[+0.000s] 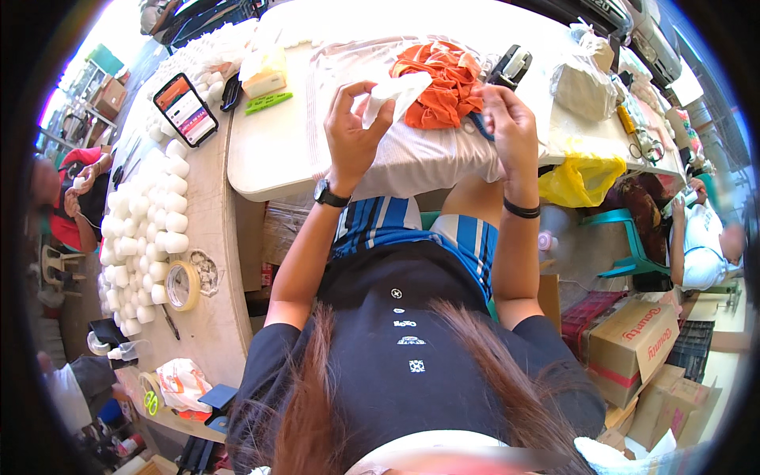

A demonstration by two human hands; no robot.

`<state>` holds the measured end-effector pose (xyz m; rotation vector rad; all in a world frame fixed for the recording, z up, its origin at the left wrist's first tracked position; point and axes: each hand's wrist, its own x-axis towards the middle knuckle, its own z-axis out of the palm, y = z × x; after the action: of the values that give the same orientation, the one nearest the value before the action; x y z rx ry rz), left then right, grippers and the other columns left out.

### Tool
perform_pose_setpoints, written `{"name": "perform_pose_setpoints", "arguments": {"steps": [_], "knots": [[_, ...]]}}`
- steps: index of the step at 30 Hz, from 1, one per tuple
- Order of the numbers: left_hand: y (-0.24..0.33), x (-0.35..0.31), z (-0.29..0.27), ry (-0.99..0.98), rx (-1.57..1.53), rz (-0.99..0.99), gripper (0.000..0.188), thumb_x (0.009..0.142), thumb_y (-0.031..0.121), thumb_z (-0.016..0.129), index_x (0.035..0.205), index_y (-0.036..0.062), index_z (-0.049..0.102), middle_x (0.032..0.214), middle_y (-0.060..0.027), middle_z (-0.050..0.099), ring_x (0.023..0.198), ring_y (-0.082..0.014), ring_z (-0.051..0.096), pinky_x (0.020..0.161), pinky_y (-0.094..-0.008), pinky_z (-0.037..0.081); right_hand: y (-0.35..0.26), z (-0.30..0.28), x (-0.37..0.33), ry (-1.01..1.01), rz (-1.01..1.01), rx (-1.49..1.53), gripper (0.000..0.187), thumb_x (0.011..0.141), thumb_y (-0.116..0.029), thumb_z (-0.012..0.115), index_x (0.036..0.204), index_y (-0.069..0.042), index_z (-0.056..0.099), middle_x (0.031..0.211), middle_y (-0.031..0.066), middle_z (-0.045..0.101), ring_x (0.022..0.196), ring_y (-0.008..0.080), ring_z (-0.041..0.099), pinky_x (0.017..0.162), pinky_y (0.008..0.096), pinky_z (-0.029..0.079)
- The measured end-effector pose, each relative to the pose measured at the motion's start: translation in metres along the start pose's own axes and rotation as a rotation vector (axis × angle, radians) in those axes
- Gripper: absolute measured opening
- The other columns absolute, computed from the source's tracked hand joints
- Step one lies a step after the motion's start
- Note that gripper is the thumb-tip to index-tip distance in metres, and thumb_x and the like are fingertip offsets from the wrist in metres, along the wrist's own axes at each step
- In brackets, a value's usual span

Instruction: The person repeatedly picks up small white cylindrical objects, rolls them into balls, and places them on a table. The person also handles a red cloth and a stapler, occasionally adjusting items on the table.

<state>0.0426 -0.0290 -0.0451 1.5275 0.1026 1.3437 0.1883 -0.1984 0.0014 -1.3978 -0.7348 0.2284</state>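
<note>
Steadying a white piece point(400, 92), upper centre, seems the step: left hand point(353, 133) pinches it; right hand point(511, 123) curls closed, contents unclear; next likely needs steadiness.

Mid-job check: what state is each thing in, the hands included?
Left hand: closed on the white piece.
White piece: held up in front of the orange cloth.
Right hand: raised, fingers curled; whether it holds anything is unclear.
Orange cloth: bunched in a heap.
Phone: screen lit.
White cups: crowded together.
Tape roll: lying flat.
Yellow bag: crumpled.
</note>
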Motion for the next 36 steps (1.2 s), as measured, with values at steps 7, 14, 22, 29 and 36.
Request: {"name": "perform_pose_setpoints", "arguments": {"steps": [7,14,22,29,36], "knots": [[0.017,-0.013,-0.003,-0.068,0.093,0.007,0.075,0.082,0.001,0.079,0.144,0.0060,0.036,0.111,-0.0119,0.064,0.109,-0.0190,0.063,0.099,-0.0421,0.052,-0.074,0.055,-0.018,-0.363,0.196,0.263,0.026,0.101,-0.027,0.062,0.098,-0.002,0.070,0.064,-0.0087,0.037,0.055,0.0017,0.033,0.049,0.0179,0.027],[0.021,-0.017,-0.007,-0.146,0.290,0.235,0.088,0.080,0.001,0.081,0.150,0.0094,0.027,0.106,-0.0135,0.067,0.103,-0.0195,0.067,0.092,-0.0437,0.057,-0.071,0.061,-0.012,-0.480,0.305,0.092,0.030,0.098,-0.028,0.065,0.093,0.000,0.072,0.057,-0.0074,0.045,0.047,0.0008,0.036,0.045,0.0185,0.027],[0.028,-0.012,-0.009,-0.122,0.335,0.153,0.039,0.079,0.005,0.081,0.116,0.0063,0.067,0.100,-0.0104,0.069,0.092,-0.0185,0.069,0.078,-0.0347,0.059,-0.062,0.052,-0.010,-0.503,0.400,0.067,0.029,0.096,-0.029,0.067,0.092,0.000,0.073,0.057,-0.0075,0.046,0.046,0.0016,0.037,0.046,0.0193,0.028],[0.028,-0.012,-0.009,-0.108,0.340,0.135,0.030,0.082,0.006,0.079,0.110,0.0047,0.070,0.103,-0.0105,0.070,0.089,-0.0217,0.071,0.073,-0.0332,0.059,-0.051,0.053,-0.029,-0.500,0.404,0.171,0.030,0.099,-0.029,0.063,0.094,-0.001,0.073,0.059,-0.0069,0.047,0.051,0.0016,0.040,0.049,0.0189,0.029],[0.034,-0.004,-0.011,-0.158,0.368,0.060,0.033,0.085,0.008,0.077,0.117,0.0060,0.069,0.109,-0.0112,0.070,0.092,-0.0211,0.072,0.079,-0.0329,0.060,-0.038,0.065,-0.022,-0.473,0.194,-0.004,0.035,0.102,-0.031,0.059,0.092,0.000,0.072,0.057,-0.0042,0.050,0.049,0.0029,0.040,0.049,0.0203,0.030]]}}
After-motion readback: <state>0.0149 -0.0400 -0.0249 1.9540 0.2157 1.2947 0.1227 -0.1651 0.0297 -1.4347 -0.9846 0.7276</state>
